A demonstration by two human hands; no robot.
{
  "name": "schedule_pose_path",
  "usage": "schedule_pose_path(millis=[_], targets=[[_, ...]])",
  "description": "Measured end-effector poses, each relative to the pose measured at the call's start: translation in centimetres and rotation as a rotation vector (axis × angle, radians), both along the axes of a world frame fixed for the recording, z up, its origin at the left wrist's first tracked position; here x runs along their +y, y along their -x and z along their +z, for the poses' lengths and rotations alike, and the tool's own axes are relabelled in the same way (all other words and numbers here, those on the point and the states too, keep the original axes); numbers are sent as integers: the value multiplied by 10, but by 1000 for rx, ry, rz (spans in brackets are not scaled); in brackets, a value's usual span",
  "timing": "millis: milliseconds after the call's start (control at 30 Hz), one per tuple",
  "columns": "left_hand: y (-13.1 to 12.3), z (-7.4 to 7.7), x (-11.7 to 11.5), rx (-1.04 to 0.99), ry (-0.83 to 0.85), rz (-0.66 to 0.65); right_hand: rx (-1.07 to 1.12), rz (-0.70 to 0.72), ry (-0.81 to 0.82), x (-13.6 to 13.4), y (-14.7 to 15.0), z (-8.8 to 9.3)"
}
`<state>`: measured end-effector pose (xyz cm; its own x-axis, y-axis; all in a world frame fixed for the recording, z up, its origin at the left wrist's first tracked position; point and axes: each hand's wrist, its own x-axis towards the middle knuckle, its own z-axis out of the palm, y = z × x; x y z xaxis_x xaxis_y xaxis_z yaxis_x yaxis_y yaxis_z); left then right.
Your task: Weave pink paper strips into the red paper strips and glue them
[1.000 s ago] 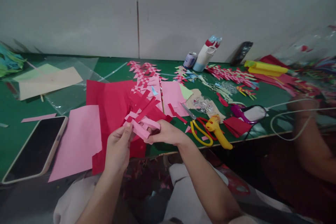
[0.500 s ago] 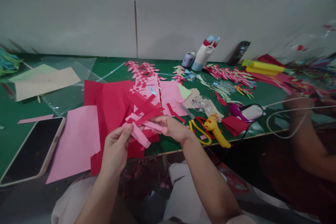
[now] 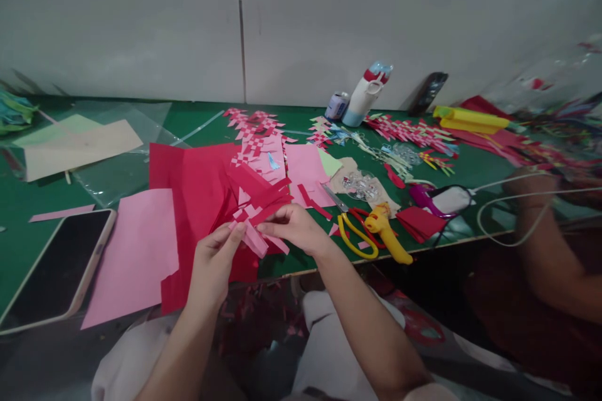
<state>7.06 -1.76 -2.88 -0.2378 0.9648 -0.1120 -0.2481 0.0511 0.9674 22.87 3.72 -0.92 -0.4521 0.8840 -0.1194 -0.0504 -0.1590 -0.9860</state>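
The left hand (image 3: 214, 257) is closed in a pinch, thumb on top, at the near left side of a woven paper piece (image 3: 253, 210); the right hand (image 3: 301, 230) brings thumb and fingertips together at its right side, apparently on a pink strip — the exact grip is hard to make out; the piece sits between the hands, over the red sheets (image 3: 181, 169). Its small checkered middle looks interlaced, while long red and pink ends stick out loose; it seems only partly worked, with those ends left to deal with. The strips look flat, matte and straight-edged; just beyond to the right lie scissors (image 3: 345, 239) with a looped yellow handle; farther back, checkered paper lengths (image 3: 256, 131) with jagged, pointed edges look more complete — a pale blue tassel (image 3: 273, 161) rests near them.
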Motion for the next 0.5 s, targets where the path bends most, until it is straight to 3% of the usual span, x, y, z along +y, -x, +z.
schedule_pose_path(millis=[400,500], targets=[[0,1,0,-65,26,-23,-69,98,-96,-3,3,-1],[0,0,0,-56,28,-31,-166,57,-69,-4,4,-2]])
